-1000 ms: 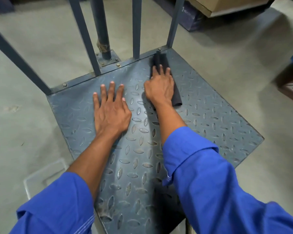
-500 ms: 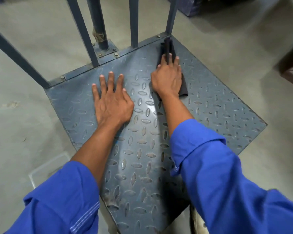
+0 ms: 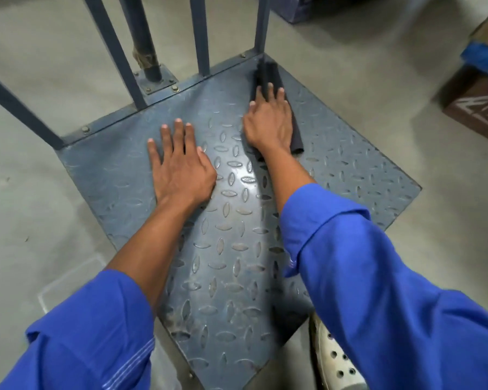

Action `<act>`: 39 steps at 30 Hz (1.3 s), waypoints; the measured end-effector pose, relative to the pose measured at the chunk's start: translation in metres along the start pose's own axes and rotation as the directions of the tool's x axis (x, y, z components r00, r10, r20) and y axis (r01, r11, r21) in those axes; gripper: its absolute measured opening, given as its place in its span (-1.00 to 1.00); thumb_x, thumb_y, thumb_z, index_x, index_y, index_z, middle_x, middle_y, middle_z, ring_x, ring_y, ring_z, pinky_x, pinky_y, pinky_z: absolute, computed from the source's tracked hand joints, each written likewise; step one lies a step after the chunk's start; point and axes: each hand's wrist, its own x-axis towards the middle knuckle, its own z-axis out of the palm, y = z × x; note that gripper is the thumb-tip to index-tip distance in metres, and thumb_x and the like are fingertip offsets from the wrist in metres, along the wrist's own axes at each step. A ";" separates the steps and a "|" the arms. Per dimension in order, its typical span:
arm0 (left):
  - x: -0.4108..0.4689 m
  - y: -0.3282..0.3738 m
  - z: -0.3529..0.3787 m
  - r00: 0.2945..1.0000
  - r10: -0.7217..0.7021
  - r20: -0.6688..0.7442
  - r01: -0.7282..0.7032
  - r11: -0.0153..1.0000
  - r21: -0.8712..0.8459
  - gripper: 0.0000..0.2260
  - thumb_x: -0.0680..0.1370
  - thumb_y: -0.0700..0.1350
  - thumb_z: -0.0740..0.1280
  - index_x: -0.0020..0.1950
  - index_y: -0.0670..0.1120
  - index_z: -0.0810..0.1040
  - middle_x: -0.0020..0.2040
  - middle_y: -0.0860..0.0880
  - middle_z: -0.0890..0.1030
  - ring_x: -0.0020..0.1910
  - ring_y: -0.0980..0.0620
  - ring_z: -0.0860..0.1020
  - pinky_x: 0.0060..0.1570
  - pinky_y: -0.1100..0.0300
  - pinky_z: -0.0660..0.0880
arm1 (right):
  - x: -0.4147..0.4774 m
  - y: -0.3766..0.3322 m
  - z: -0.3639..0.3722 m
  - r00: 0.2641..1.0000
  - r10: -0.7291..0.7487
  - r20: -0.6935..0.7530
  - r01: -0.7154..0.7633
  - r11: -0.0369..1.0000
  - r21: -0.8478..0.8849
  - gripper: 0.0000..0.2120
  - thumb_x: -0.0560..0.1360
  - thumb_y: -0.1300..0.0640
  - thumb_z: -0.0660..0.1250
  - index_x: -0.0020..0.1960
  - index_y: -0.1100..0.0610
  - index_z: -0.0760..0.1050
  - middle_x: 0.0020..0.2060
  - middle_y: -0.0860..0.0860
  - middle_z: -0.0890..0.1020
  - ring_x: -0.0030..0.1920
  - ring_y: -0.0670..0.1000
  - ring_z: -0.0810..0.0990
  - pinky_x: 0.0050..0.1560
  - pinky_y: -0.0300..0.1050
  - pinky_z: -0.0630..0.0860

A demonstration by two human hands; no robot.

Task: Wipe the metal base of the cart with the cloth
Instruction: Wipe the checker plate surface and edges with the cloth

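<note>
metal base [image 3: 335,170]: tread plate (dull sheen) | floor [image 3: 40,206]: grey concrete | cartons [image 3: 476,108] beyond

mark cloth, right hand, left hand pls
cloth [image 3: 271,76], head view, its far exposed end.
right hand [image 3: 268,123], head view, back of the hand.
left hand [image 3: 181,170], head view, back of the hand.

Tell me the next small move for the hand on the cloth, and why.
Probably draw the right hand back toward the body, dragging the cloth along the metal base. The cloth reaches the far corner by the upright bar, so there seems no room ahead; the left hand rests flat.
</note>
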 end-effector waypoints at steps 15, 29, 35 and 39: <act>-0.007 0.001 -0.004 0.989 0.115 0.098 -0.117 0.993 0.019 -0.42 0.75 0.04 -0.10 0.76 -0.09 -0.08 0.77 -0.03 -0.11 0.74 -0.10 -0.17 0.66 -0.25 -0.27 | -0.045 -0.008 -0.022 0.964 -0.153 0.217 0.152 0.988 0.019 -0.45 0.75 0.05 0.02 0.71 0.17 0.10 0.71 0.16 0.09 0.71 0.20 -0.01 0.69 0.12 0.00; -0.024 0.007 -0.001 0.981 0.178 0.077 -0.179 0.984 0.005 -0.40 0.73 0.08 -0.11 0.75 -0.14 -0.02 0.76 -0.09 -0.04 0.74 -0.10 -0.11 0.67 -0.21 -0.23 | -0.099 -0.002 -0.028 0.981 -0.152 0.122 0.143 0.986 0.082 -0.45 0.76 0.05 0.02 0.71 0.15 0.09 0.71 0.15 0.10 0.71 0.17 -0.01 0.69 0.12 -0.01; -0.032 -0.009 -0.010 0.916 0.367 0.162 -0.373 0.928 0.008 -0.28 0.66 0.21 -0.22 0.75 -0.13 -0.04 0.76 -0.09 -0.07 0.74 -0.06 -0.12 0.68 -0.18 -0.23 | -0.125 0.072 -0.041 0.981 0.191 0.020 -0.191 0.982 0.005 -0.42 0.76 -0.01 -0.01 0.73 0.13 -0.01 0.72 0.15 0.01 0.72 0.19 -0.09 0.69 0.11 -0.15; -0.032 -0.030 -0.019 0.826 0.525 0.206 -0.543 0.839 0.038 -0.25 0.65 0.27 -0.26 0.75 -0.14 -0.03 0.76 -0.12 -0.04 0.74 -0.07 -0.09 0.69 -0.09 -0.18 | -0.120 0.055 -0.056 0.918 0.396 -0.018 -0.390 0.911 0.137 -0.37 0.76 -0.02 0.02 0.73 0.18 -0.09 0.71 0.19 -0.07 0.71 0.22 -0.19 0.70 0.12 -0.19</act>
